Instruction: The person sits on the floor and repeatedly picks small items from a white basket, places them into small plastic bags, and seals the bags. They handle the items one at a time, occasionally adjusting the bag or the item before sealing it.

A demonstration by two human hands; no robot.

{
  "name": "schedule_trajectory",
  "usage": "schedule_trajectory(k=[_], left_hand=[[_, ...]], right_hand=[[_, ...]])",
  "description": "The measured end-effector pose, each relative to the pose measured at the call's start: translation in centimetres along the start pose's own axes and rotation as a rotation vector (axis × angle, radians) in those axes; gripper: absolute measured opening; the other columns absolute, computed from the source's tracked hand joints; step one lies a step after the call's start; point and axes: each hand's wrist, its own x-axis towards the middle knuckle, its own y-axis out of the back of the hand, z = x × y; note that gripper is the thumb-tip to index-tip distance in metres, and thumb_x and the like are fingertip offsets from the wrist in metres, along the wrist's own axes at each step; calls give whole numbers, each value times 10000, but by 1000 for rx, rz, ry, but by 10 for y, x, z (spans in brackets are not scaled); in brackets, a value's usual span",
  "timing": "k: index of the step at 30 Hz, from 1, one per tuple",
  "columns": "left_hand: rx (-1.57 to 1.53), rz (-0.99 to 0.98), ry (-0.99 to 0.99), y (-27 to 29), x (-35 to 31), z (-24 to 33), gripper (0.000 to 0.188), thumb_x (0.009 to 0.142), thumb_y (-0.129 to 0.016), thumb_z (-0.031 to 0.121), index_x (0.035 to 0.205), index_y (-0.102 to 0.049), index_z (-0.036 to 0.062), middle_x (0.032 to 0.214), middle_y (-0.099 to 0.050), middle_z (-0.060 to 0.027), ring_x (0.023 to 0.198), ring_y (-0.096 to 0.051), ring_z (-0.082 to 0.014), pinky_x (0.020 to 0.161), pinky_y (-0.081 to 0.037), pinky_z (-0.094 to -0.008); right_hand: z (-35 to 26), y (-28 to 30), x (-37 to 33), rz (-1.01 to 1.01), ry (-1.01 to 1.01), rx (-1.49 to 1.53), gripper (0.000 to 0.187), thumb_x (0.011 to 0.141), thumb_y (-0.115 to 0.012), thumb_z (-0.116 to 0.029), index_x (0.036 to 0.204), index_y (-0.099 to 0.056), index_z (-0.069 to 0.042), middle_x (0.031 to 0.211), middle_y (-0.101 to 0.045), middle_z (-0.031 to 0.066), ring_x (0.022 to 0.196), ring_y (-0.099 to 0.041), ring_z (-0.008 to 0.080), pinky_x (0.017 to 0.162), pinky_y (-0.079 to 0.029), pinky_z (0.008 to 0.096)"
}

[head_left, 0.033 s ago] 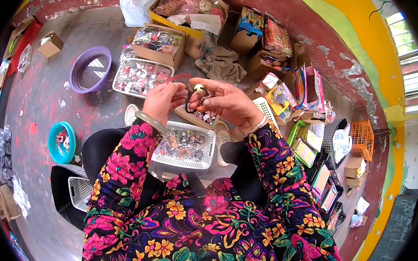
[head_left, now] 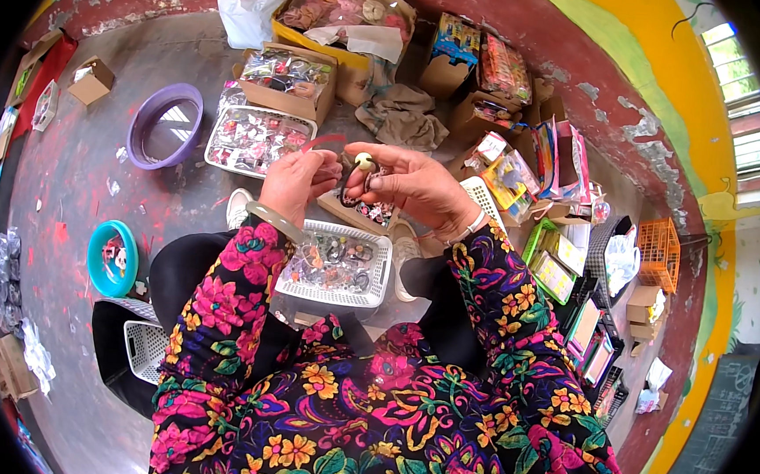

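Nothing shifted since a moment ago: both hands raised above white basket (head_left: 335,269) on lap. Right hand (head_left: 414,185) pinching small dark piece with pale round knob (head_left: 363,164) at fingertips. Left hand (head_left: 300,181) curled shut close beside it; grasped contents hidden. Basket's wrapped trinkets too small to identify.

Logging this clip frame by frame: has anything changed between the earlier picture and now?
Nothing visibly changed. Both hands stay raised together over the white basket on the lap: the right hand pinches a small dark piece with a pale round top, and the left hand meets it from the other side.
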Motion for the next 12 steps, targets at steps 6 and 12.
schedule_trajectory(k=[6, 12], left_hand=[[19, -2, 17, -2, 1, -1, 201, 838, -487, 151, 902, -570, -21, 811, -609, -84, 733, -592, -142, 695, -487, -239], [36, -24, 46, 0, 3, -3, 197, 837, -486, 152, 914, -575, -7, 819, -614, -76, 738, -593, -137, 701, -485, -241]], right_hand=[[-3, 7, -3, 60, -54, -104, 489, 837, -531, -97, 1276, -339, 0, 882, -580, 59, 753, -574, 109, 639, -454, 200], [-13, 16, -10, 61, -35, -228, 500, 843, -540, -117, 1299, -343, -64, 900, -600, 67, 829, -552, 84, 678, -421, 171]])
